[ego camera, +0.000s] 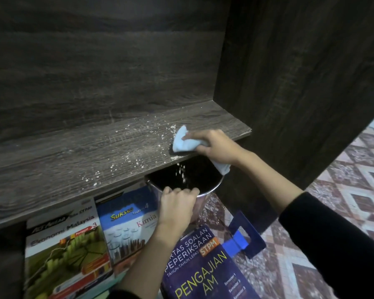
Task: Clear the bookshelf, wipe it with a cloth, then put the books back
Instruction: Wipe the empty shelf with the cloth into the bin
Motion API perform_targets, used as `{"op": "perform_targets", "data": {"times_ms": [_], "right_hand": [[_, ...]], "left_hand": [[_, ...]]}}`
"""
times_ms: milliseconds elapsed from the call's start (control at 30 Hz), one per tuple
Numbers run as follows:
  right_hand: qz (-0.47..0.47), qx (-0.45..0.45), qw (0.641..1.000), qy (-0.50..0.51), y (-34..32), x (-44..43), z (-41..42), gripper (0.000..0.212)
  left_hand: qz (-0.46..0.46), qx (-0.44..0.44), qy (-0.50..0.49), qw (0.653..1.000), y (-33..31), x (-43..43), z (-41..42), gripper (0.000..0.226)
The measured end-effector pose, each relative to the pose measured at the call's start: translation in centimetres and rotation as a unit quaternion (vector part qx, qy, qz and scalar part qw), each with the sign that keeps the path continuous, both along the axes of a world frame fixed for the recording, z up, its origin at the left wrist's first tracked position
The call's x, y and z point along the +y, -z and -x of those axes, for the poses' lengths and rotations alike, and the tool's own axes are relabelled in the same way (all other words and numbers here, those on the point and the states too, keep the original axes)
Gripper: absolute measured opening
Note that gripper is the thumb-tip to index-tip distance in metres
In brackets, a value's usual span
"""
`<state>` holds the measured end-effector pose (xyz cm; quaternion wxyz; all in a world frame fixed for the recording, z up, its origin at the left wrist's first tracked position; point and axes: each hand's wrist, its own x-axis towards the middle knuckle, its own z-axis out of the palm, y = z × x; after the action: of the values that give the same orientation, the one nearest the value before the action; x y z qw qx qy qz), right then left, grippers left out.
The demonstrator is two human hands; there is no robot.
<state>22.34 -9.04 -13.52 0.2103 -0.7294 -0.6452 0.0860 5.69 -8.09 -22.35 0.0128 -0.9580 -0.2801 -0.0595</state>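
The dark wood shelf board [78,160] is bare of books and speckled with white crumbs. My right hand [216,145] presses a light blue cloth [183,142] against the board's front edge, near its right end. Crumbs are falling off the edge into a metal pot [205,192] held just below it. My left hand [177,209] grips the pot's rim. Three books lie below: a green economics one [65,251], a blue chemistry one [127,227] and a purple one [201,270].
The shelf's right side panel [289,104] rises close to my right hand. A blue dustpan handle [244,236] lies on the patterned floor tiles [343,190] at the right. The back panel [95,61] stands behind the board.
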Motion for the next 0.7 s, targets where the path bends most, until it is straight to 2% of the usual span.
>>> {"op": "perform_targets", "data": {"times_ms": [67, 167, 233, 333, 400, 700], "right_hand": [[-0.025, -0.085, 0.995, 0.041, -0.9, 0.6, -0.8, 0.049], [0.000, -0.254, 0.957, 0.137, -0.9, 2.0, -1.3, 0.055], [0.044, -0.285, 0.941, 0.177, 0.3, 2.8, -1.5, 0.049], [0.106, -0.217, 0.945, 0.221, 2.1, 3.0, -1.7, 0.039], [0.093, -0.167, 0.954, 0.231, 2.5, 3.0, -1.5, 0.040], [0.086, -0.089, 0.983, 0.135, 2.6, 3.1, -0.6, 0.039]], "left_hand": [[0.016, 0.007, -0.003, 1.000, -0.1, -0.3, 0.2, 0.029], [0.012, 0.016, -0.001, 1.000, -0.1, -0.4, 0.2, 0.028], [0.013, 0.020, -0.004, 1.000, -0.1, -0.4, 0.2, 0.026], [0.021, 0.024, -0.008, 0.999, -0.1, -0.5, 0.2, 0.024], [0.019, 0.022, -0.010, 1.000, -0.2, -0.3, 0.2, 0.024], [0.019, 0.031, -0.019, 0.999, -0.4, -0.4, 0.4, 0.021]]}}
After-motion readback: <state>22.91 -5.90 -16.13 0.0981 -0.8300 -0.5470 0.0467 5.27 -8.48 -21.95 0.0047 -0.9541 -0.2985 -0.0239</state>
